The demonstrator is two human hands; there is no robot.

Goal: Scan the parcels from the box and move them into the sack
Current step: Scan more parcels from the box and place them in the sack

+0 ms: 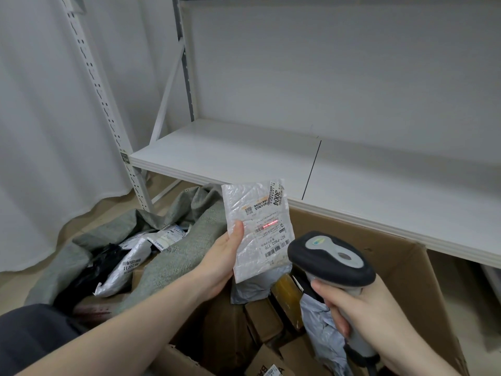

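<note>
Parcel in hand: a flat white bubble-wrap mailer with a printed shipping label (257, 229) is held upright above the open brown cardboard box (423, 270), its label facing the camera. The left hand (223, 256) grips the mailer by its left edge, thumb pressed on the front and the other fingers hidden behind. A short red laser line lies across the label's middle barcode.

The right hand (363, 313) is curled around the pale handle of a grey and black handheld barcode scanner (332, 256), whose dark head points up at the mailer from just below and to the right (the two are close but apart).

Inside the box lie more parcels: brown cartons (260, 316), a grey plastic mailer bag (250, 290) directly under the held one, a crumpled pale blue-grey poly bag (322, 329) and an item wrapped in yellowish tape (287, 291).

To the left, touching the box, sits a grey-green woven sack (173, 256) with its mouth open; in it are white labelled poly mailers (130, 264) and a black plastic bag (97, 264). Behind everything stands a white metal shelving rack (352, 169) against a white wall.
</note>
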